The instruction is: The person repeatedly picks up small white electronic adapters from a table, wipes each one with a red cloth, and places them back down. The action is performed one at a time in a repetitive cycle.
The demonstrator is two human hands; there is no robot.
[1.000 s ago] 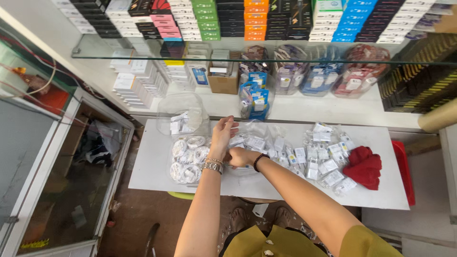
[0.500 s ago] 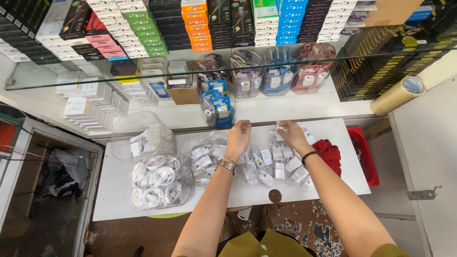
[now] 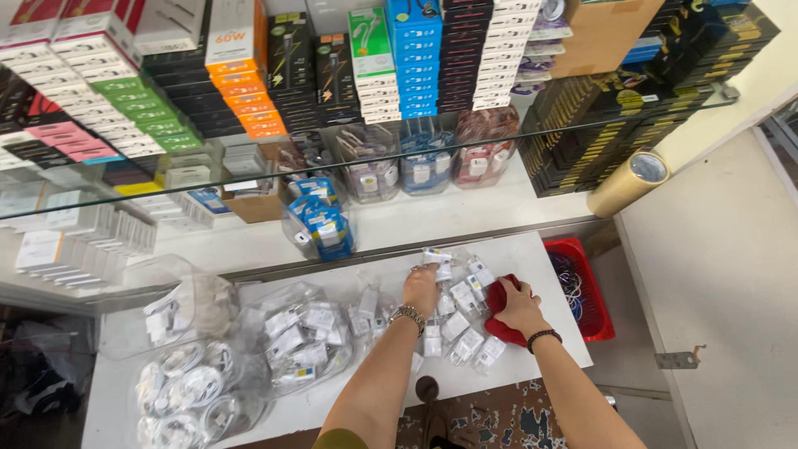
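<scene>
My left hand (image 3: pixel 421 288), with a watch on its wrist, rests on a spread of small clear packets holding white chargers (image 3: pixel 457 324) on the white table (image 3: pixel 324 407); its fingers pinch one packet (image 3: pixel 437 259) at the far edge. To the right my right hand (image 3: pixel 519 308), wearing a dark wristband, lies on a red cloth (image 3: pixel 499 326) and grips it. The packets lie between and under both hands.
Clear bags of white cables (image 3: pixel 195 395) and of chargers (image 3: pixel 303 341) sit at the table's left. A red basket with cords (image 3: pixel 582 291) stands at the right edge. A glass shelf (image 3: pixel 332 158) carries stacked boxes. A brown tape roll (image 3: pixel 629 181) leans at right.
The view has swung left, so the table sits further right. My right hand moved right from the packets onto the red cloth. My left hand stayed on the packets.
</scene>
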